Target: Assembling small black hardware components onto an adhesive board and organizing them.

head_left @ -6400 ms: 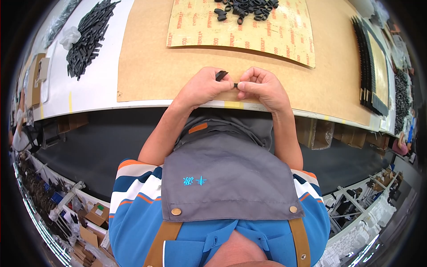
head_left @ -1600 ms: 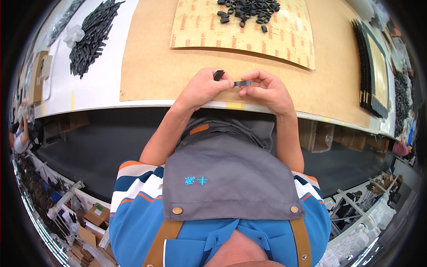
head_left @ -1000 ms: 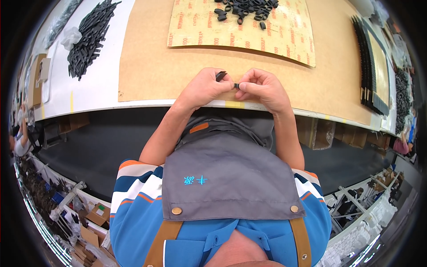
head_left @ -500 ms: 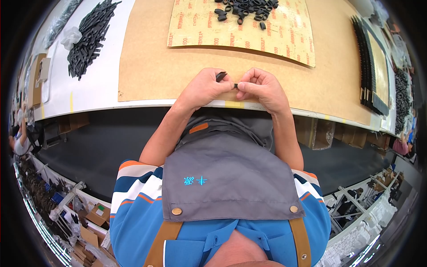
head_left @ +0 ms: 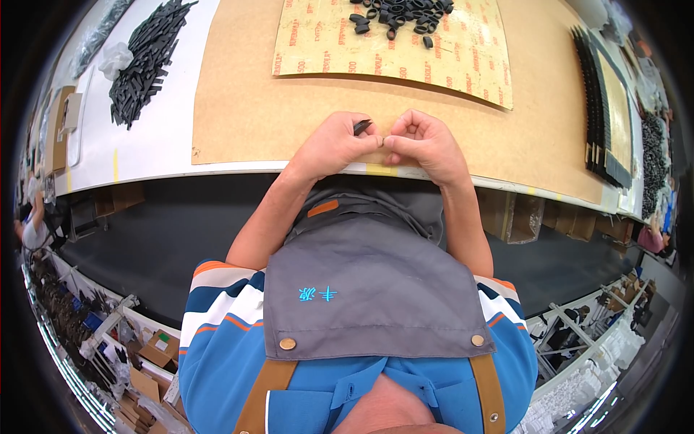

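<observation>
Over the front edge of the tan board [head_left: 246, 116], my left hand [head_left: 332, 145] is closed around a few short black strips [head_left: 362, 127], whose ends stick out by its fingers. Its thumb and forefinger meet the fingertips of my right hand [head_left: 432, 148], which is closed in a pinch. The small black strip between the two pinches is almost wholly hidden by the fingertips now. Beyond my hands, a pile of small black rings [head_left: 397, 14] lies on a yellow printed sheet [head_left: 347, 54].
A heap of loose black strips [head_left: 148, 65] lies on the white tabletop [head_left: 155, 141] at the left, beside crumpled clear plastic [head_left: 116, 61]. A row of long black pieces [head_left: 600, 108] lies at the right. Cardboard boxes [head_left: 571, 217] stand under the table edge.
My fingertips have drawn together over the small black strip, which showed between them before. The strips in my left hand have shifted slightly to the right.
</observation>
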`<state>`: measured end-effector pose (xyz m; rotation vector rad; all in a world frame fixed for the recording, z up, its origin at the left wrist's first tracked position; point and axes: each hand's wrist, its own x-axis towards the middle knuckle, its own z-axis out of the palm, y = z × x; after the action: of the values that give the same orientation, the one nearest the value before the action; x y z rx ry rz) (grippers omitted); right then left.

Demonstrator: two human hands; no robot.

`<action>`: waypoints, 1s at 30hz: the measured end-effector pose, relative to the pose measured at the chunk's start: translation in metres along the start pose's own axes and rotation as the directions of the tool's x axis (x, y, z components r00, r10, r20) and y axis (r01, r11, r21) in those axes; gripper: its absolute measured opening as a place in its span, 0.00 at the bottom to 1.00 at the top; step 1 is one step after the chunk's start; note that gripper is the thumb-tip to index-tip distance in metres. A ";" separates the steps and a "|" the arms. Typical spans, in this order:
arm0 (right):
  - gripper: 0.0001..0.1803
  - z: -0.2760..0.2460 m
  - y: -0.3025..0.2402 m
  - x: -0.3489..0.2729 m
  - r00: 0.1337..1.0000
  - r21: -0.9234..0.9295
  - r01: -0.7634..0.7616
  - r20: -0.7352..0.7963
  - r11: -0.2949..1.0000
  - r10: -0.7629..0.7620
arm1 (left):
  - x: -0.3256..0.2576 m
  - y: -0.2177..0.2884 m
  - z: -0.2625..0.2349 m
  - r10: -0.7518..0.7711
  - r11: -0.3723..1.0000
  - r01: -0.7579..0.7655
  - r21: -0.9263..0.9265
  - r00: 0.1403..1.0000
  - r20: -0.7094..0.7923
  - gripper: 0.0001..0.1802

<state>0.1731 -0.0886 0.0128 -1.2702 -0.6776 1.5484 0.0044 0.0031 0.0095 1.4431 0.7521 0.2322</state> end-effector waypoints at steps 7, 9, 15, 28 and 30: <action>0.05 -0.004 -0.006 0.004 0.995 -0.027 -0.009 0.102 1.000 0.011 | -0.002 0.004 -0.003 -0.040 0.997 0.043 -0.063 0.998 0.044 0.07; 0.10 -0.010 -0.010 0.001 0.998 -0.048 -0.058 0.018 0.997 0.059 | -0.003 0.008 -0.003 -0.058 0.997 0.060 -0.055 0.998 0.038 0.07; 0.11 -0.014 -0.014 -0.004 0.973 -0.217 -0.109 0.176 0.970 0.149 | -0.002 0.010 -0.006 -0.062 0.996 0.065 -0.058 0.997 0.054 0.07; 0.15 -0.004 -0.010 -0.005 0.972 -0.351 -0.006 0.218 0.937 0.087 | -0.004 0.011 -0.010 -0.065 0.993 0.078 -0.094 0.990 0.129 0.08; 0.16 -0.002 -0.012 -0.005 0.970 -0.365 0.022 0.232 0.931 0.068 | -0.005 0.013 -0.010 -0.066 0.993 0.079 -0.086 0.988 0.140 0.07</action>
<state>0.1794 -0.0895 0.0249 -1.3727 -1.1550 1.6639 -0.0017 0.0107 0.0242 1.3277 0.6722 0.1086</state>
